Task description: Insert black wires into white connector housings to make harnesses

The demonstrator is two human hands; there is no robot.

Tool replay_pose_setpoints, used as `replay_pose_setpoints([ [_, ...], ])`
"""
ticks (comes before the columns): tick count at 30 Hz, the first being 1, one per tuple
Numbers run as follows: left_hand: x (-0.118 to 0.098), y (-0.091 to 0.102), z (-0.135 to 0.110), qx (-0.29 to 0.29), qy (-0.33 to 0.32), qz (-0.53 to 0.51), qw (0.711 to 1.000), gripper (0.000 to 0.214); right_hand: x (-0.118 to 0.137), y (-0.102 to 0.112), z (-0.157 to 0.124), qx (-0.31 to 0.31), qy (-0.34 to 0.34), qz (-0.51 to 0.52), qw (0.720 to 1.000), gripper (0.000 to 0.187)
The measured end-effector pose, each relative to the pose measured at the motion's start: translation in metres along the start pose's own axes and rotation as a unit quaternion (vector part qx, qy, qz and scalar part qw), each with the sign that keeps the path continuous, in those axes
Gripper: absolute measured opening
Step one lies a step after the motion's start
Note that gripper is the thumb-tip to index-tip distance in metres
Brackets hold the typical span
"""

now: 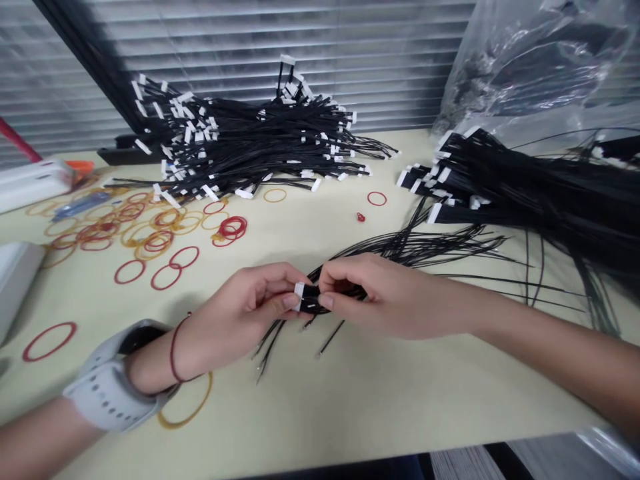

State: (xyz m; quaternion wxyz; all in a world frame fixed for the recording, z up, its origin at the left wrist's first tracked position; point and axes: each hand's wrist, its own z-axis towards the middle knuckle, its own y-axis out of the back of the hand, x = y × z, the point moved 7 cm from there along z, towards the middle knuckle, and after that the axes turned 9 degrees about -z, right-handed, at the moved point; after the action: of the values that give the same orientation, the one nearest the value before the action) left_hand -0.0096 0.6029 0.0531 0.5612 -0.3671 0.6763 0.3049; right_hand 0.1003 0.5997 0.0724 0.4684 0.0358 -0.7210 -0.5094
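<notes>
Between the fingers of my left hand (260,300) is a white connector (299,296) with black wires running out of its right side. My right hand (370,293) pinches those black wires (311,300) just beside the connector; its fingertips partly hide them. Under and behind both hands lies a loose bundle of thin black wires (425,247) on the table. Several wire ends with small metal tips (320,353) stick out below the hands.
A big pile of black cables with white connectors (260,140) lies at the back. Another thick cable bundle (540,180) is at the right, before a clear plastic bag (540,67). Red and yellow rubber bands (130,270) are scattered at the left, near a white box (17,280).
</notes>
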Motion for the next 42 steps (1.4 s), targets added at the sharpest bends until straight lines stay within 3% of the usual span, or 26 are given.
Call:
replay_pose_setpoints([
  [5, 0.001, 0.002, 0.0, -0.002, 0.017, -0.014, 1.0, 0.013, 0.002, 0.003, -0.001, -0.011, 0.026, -0.055, 0.998, 0.019],
  [10, 0.001, 0.007, 0.002, -0.018, 0.034, -0.052, 0.998, 0.011, -0.002, 0.007, 0.0, -0.049, -0.004, -0.053, 0.997, 0.021],
  [14, 0.003, 0.012, 0.003, -0.034, 0.04, -0.08, 0.995, 0.008, -0.001, 0.011, 0.0, -0.061, -0.005, -0.044, 0.997, 0.009],
  [19, 0.003, 0.017, 0.001, -0.059, 0.053, -0.104, 0.991, 0.008, 0.003, 0.023, -0.003, -0.184, 0.035, -0.034, 0.982, 0.006],
  [23, 0.003, 0.016, 0.001, -0.053, 0.059, -0.113, 0.99, 0.008, 0.011, 0.034, -0.016, -0.363, 0.074, -0.109, 0.922, 0.008],
  [25, 0.004, 0.015, 0.001, -0.051, 0.06, -0.119, 0.99, 0.009, 0.017, 0.032, -0.02, -0.396, 0.089, -0.169, 0.898, 0.012],
  [32, 0.007, 0.016, 0.003, -0.03, 0.053, -0.141, 0.988, 0.01, 0.028, 0.011, -0.013, -0.301, 0.111, -0.279, 0.905, 0.025],
  [38, 0.007, 0.017, 0.002, -0.029, 0.042, -0.14, 0.989, 0.01, 0.034, 0.008, -0.018, -0.313, 0.157, -0.358, 0.865, 0.021],
  [42, 0.006, 0.015, 0.0, -0.017, 0.036, -0.135, 0.99, 0.011, 0.028, 0.003, -0.015, -0.285, 0.132, -0.385, 0.868, 0.017],
])
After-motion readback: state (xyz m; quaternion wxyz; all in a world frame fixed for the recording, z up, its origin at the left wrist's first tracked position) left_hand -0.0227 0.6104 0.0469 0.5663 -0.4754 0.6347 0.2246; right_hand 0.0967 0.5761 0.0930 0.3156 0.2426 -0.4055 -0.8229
